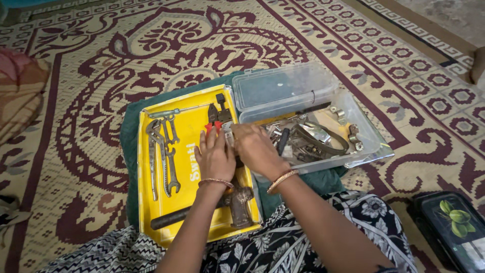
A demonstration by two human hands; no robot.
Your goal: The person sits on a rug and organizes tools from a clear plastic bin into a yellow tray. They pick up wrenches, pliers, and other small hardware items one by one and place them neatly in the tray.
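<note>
One yellow tray [151, 202] lay at nine o'clock of one clear plastic box [369, 136]. The tray held one screwdriver [174, 111], one pair of pliers [217, 116], two spanners [171, 151], one adjustable wrench [152, 151] and one hammer [237, 202]. Two hands [214, 156] wore one bangle [216, 181] each.

Floor covered by a patterned cream-and-maroon woven mat [101, 65]. On the mat, a dark green cloth [130, 146] spread beneath a yellow tray [189, 126] and a clear plastic box [371, 139]. At lower right, a black tray with a green leaf picture [449, 227]. At far left, folded pink-brown fabric [20, 86].
</note>
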